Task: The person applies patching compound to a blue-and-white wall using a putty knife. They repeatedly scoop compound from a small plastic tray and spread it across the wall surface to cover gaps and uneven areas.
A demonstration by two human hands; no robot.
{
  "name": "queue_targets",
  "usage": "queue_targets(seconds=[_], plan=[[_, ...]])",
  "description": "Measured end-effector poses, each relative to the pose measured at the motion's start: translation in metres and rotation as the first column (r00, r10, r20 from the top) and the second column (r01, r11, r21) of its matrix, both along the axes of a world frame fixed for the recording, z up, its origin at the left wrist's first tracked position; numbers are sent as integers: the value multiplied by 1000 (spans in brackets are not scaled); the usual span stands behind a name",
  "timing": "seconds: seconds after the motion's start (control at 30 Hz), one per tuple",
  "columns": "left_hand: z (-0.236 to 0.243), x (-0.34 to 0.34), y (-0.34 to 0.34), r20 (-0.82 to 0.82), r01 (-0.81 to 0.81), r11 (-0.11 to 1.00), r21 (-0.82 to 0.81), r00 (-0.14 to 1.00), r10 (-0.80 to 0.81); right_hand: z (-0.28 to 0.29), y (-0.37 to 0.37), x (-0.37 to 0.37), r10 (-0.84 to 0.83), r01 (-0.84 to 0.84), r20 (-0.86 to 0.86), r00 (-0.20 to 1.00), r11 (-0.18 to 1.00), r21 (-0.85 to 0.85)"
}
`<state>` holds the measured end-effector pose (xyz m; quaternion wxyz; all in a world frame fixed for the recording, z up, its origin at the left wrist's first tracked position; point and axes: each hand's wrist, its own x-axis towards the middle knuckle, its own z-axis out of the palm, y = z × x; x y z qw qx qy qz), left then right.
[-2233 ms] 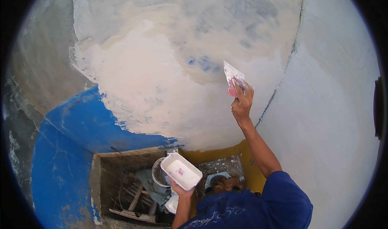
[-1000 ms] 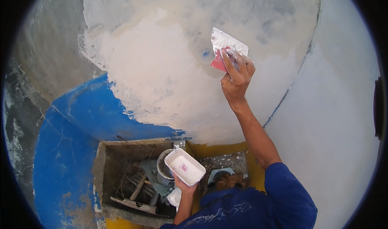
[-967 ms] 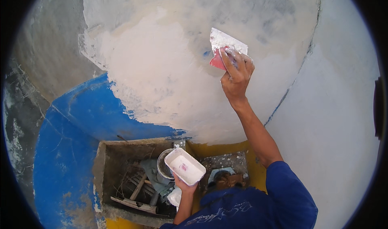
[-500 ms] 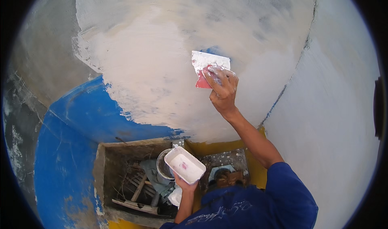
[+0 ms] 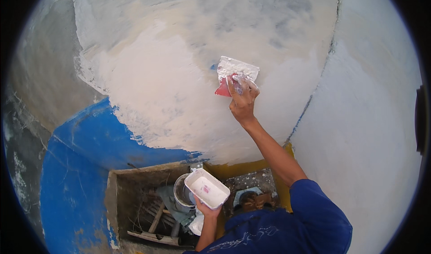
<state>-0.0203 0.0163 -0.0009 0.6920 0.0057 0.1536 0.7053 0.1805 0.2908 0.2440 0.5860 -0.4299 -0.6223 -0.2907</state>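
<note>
My right hand (image 5: 242,99) is closed on a putty knife (image 5: 222,88) with a red body and a white, plaster-caked blade. The blade lies at the whitish, patchy wall (image 5: 143,79), beside a small blue spot. Lower down, my left hand (image 5: 206,209) grips a white rectangular tray (image 5: 211,186) with pale paste and a pink smear inside. A bucket (image 5: 178,184) sits partly hidden behind the tray.
A rough concrete trough (image 5: 148,168) at lower left contains wood pieces (image 5: 157,220) and grey cloth (image 5: 168,198). Blue-painted wall (image 5: 72,182) curves along the left. A paler wall (image 5: 359,142) meets the patched one at a cracked seam. Below stands a paint-spattered slab (image 5: 238,182).
Since a second ago my right hand and the knife have moved down and left along the wall; over the last half second they shifted only slightly. The tray has dropped slightly in the picture.
</note>
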Motion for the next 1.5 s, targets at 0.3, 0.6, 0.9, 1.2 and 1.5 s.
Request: queue_targets(seconds=[0.3,0.6,0.9,1.2,1.5], plan=[[-1,-4,6,47,-27,999,-23,999,28,-87,-56,0,281,-268,31,959,939,-216],[-5,-6,-3,6,-48,999,0,999,48,40,-25,69,123,-112,-118,985,989,97],[6,2,3,26,-59,998,-24,998,59,-29,-54,12,286,-288,-35,958,953,-91],[6,1,3,29,-54,998,-34,998,55,16,-46,-10,203,-205,-72,977,978,-28],[-7,-11,-1,-10,-84,996,-6,996,83,42,-55,25,200,-178,-228,953,977,113]])
